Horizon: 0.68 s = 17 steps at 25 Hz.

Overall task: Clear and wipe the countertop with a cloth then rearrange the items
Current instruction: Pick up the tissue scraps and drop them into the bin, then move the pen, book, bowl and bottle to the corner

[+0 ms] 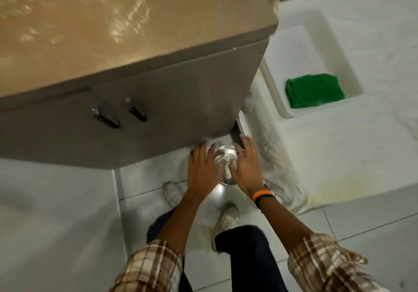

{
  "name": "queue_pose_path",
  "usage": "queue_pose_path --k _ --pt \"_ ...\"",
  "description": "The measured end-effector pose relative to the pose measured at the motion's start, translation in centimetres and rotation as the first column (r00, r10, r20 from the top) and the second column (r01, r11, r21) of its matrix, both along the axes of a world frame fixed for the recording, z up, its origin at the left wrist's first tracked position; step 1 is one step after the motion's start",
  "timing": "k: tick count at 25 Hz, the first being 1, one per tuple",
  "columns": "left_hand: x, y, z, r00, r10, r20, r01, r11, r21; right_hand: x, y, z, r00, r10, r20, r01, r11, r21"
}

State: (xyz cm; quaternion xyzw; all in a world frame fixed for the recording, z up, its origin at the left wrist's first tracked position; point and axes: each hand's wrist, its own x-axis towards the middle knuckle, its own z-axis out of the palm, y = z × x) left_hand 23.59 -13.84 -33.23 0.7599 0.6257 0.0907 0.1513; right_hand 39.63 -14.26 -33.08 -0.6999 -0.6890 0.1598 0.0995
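Note:
I hold a clear glass jar (225, 164) between both hands, low in front of the cabinet and above the floor. My left hand (201, 170) presses its left side and my right hand (247, 169), with a ring and an orange wristband, wraps its right side. The beige countertop (90, 27) fills the upper left, blurred and bare in the part I see. A folded green cloth (314, 90) lies in a white tray (325, 40) to the right, well apart from my hands.
The grey cabinet front (158, 101) has two dark handles (119, 114). White sheeting (350, 147) covers the surface at right and hangs to the tiled floor (373, 235). My two shoes (226, 219) stand on the tiles below the jar.

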Motion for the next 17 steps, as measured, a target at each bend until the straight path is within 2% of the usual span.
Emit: queue_pose_path --k 4,9,13,17 --pt "-2.9 1.7 13.7 1.000 0.013 0.009 -0.015 0.980 0.200 -3.6 2.6 14.0 0.985 0.150 0.080 -0.161 0.974 0.156" --pt "-9.0 6.1 25.3 0.986 0.164 0.008 -0.156 0.915 0.372 -9.5 9.3 25.4 0.951 0.300 0.071 -0.303 0.869 0.391" --pt "-15.8 10.4 30.9 0.954 0.297 -0.054 -0.245 0.866 0.436 -16.5 14.9 31.2 0.925 0.366 0.098 -0.369 0.814 0.448" --pt "-22.1 13.6 31.9 0.925 0.372 -0.079 -0.302 0.843 0.445 -23.4 18.7 32.2 0.919 0.384 0.088 -0.379 0.802 0.462"
